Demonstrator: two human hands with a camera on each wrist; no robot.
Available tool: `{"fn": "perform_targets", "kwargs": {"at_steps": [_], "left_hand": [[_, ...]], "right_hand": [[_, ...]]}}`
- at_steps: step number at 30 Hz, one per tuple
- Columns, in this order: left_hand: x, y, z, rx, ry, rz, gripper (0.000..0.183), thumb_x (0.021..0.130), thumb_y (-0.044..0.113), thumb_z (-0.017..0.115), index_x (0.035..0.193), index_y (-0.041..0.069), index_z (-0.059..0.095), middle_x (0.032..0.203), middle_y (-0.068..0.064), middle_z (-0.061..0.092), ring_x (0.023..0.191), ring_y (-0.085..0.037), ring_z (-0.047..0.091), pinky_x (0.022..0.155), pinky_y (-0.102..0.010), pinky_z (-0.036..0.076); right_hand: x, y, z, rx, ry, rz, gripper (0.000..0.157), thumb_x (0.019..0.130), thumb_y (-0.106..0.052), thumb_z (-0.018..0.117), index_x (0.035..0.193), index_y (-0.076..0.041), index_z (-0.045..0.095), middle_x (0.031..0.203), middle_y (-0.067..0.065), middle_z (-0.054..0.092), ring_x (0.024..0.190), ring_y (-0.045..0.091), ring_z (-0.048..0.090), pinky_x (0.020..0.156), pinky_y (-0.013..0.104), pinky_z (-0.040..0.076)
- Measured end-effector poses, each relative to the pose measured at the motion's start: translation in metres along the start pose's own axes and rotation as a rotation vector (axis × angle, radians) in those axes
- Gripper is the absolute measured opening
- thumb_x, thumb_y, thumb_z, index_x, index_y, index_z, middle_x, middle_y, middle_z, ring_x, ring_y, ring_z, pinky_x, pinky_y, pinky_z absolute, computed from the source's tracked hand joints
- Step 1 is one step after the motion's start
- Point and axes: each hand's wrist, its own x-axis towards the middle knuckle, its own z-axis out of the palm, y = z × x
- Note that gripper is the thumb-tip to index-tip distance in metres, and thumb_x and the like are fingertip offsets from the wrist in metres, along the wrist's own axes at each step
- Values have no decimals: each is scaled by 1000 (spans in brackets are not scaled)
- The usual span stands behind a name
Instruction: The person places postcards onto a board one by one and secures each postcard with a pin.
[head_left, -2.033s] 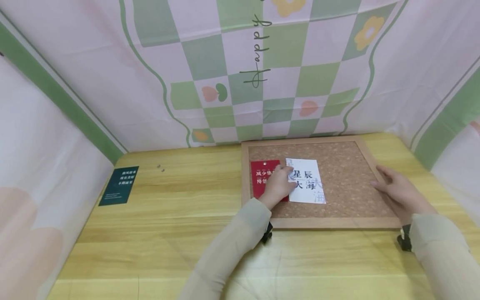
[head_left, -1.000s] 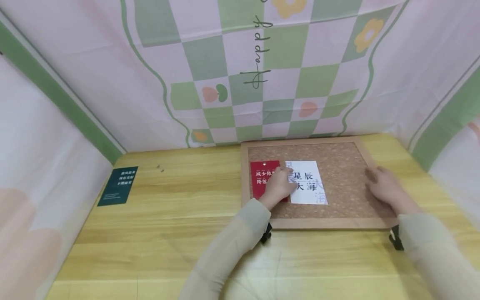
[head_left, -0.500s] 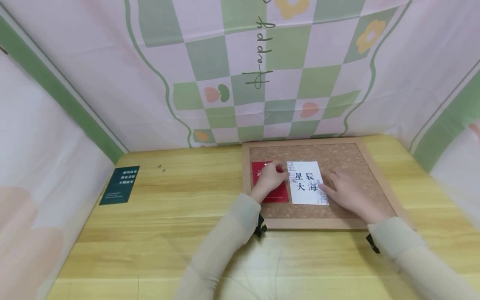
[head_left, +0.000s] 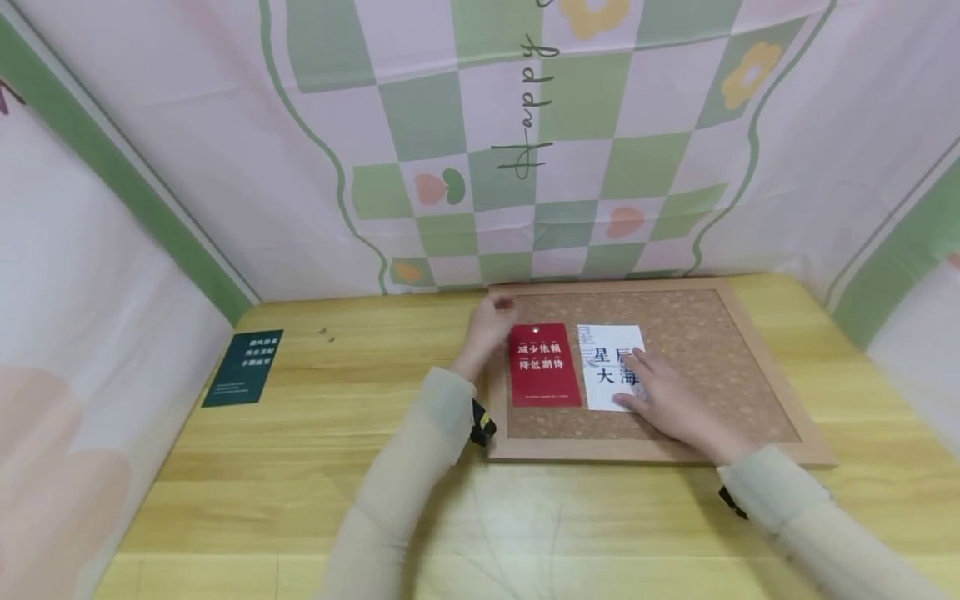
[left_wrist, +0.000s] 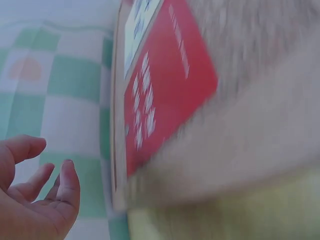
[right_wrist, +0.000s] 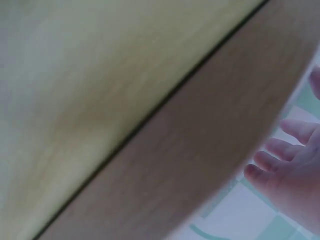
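Lower right, a white card (head_left: 602, 367) on grainy cork (head_left: 720, 367) is overlapped by the spread right hand (head_left: 670, 402); left hand (head_left: 487, 327) is loosely curved.

L hand (head_left: 483, 335) w/ fingers loosely bent, R hand (head_left: 670, 403) w/ thumb apart from fingers.

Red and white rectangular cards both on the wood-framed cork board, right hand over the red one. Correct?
Wrong card: the head view shows the right hand over the white rectangular card, not the red rectangular card. Both are on the wood-framed cork board.
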Motion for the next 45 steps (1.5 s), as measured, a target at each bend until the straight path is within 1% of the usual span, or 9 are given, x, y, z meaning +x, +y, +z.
{"fn": "perform_targets", "kwargs": {"at_steps": [5,10,14,19,23,27,34,37,45], "left_hand": [[8,-9,-31,-62,75,-32,39,94,12,56,131,1,53,130,-17,58,111,-32,59,93,-38,52],[14,-22,-60,-106,176,-40,40,92,9,54,131,-3,53,128,-20,58,106,-30,59,90,-34,53],[16,-34,-83,-145,251,-57,39,93,11,53,130,-3,52,129,-20,57,112,-30,57,92,-35,51],[15,-50,-108,-144,333,-106,40,94,12,50,132,0,51,130,-18,55,112,-28,55,90,-32,50],[13,-60,-122,-137,377,-122,42,94,9,49,134,-3,49,131,-21,54,111,-29,55,90,-33,50],[11,-67,-133,-119,407,-138,42,93,8,49,134,-3,48,132,-22,53,115,-31,53,97,-37,49],[7,-74,-151,-80,448,-156,42,94,9,47,135,-2,48,134,-22,52,123,-33,50,105,-40,44],[6,-78,-159,-71,487,-163,42,94,9,47,134,-2,49,132,-22,53,123,-32,50,106,-40,43],[-1,-94,-187,-3,653,-160,38,93,6,45,128,-5,54,127,-24,56,117,-34,52,104,-42,42]], "right_hand": [[0,1,3,-4,6,6,71,90,-32,62,142,8,34,148,37,24,134,56,24,110,68,21],[0,1,3,4,10,7,69,92,-33,60,142,7,35,149,37,23,135,56,23,109,69,20],[1,1,3,12,5,9,69,92,-34,60,143,6,35,149,36,22,135,56,22,109,69,19],[1,2,4,4,-6,5,68,92,-33,60,143,6,35,149,36,23,135,56,23,109,69,20],[2,4,5,-4,-11,1,66,93,-31,59,142,6,36,148,37,24,134,57,23,109,69,20],[3,4,5,-13,-12,-7,64,93,-31,59,141,6,38,148,37,25,133,57,25,109,69,21],[3,5,4,-20,-12,-18,64,93,-32,59,140,6,39,147,36,27,133,57,26,109,68,23],[4,6,3,-22,-14,-23,64,93,-32,59,140,6,40,147,36,27,133,56,26,109,68,23],[4,6,3,-26,-17,-28,63,93,-33,59,140,5,40,147,36,28,133,56,27,109,68,24]]}}
